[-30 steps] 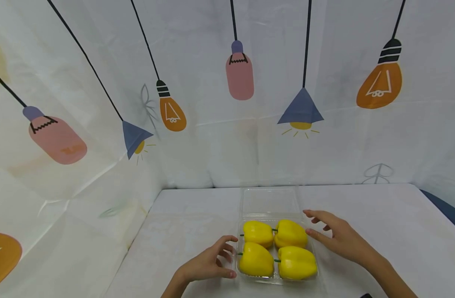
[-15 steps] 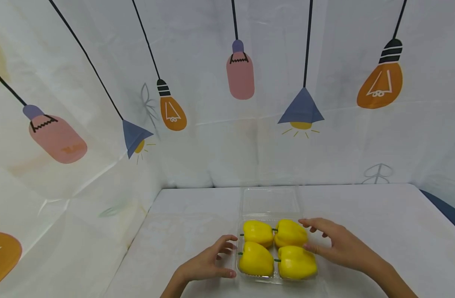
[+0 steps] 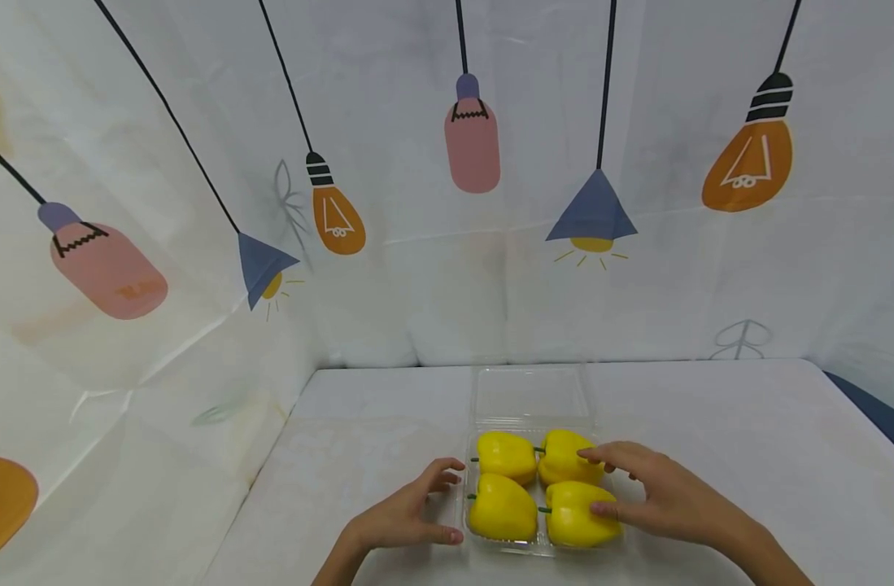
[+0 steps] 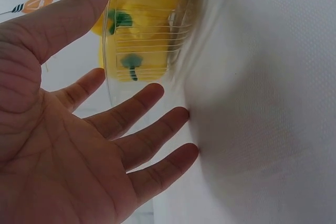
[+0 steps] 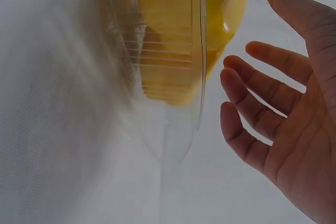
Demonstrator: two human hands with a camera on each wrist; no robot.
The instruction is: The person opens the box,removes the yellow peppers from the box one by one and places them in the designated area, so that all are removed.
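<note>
A clear plastic hinged container (image 3: 520, 551) sits on the white tabletop (image 3: 388, 423), its transparent lid (image 3: 530, 396) folded back away from the person. Inside, four glossy yellow bell peppers (image 3: 502, 509) with green stems lie two by two. The left hand (image 3: 406, 514) is just beside the container's left wall, its grip spread wide, fingers apart and holding nothing. The right hand (image 3: 662, 492) hovers over the right edge near the two right-hand peppers, its grip loosely parted and holding nothing; the right wrist view shows its fingers clear of the wall.
</note>
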